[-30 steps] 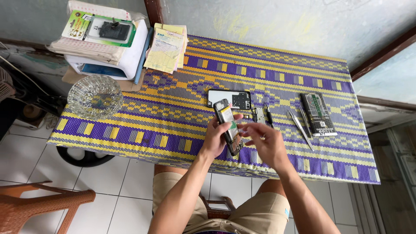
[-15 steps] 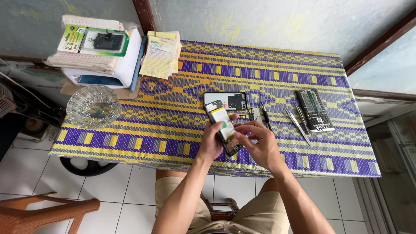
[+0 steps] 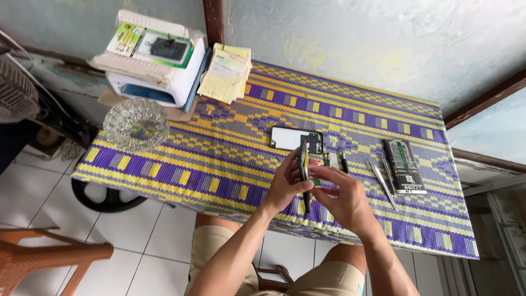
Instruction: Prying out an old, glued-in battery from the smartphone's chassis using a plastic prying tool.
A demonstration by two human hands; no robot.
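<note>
My left hand (image 3: 286, 185) and my right hand (image 3: 342, 198) both grip an opened phone (image 3: 304, 171), held edge-on above the near side of the table (image 3: 219, 164). Past my hands a phone back cover (image 3: 295, 138) lies flat on the yellow and purple woven cloth. Small loose phone parts (image 3: 332, 159) sit just right of the cover.
Tweezers (image 3: 382, 184) and a dark flat battery pack (image 3: 406, 165) lie to the right. A glass ashtray (image 3: 135, 124) stands at the left end. At the far left are a white box (image 3: 156, 81) with papers on top and yellow notepads (image 3: 224, 80). An orange chair (image 3: 49, 257) stands on the tiled floor.
I have turned the phone from face-up to edge-on between my hands. The camera has moved closer and shifted a little.
</note>
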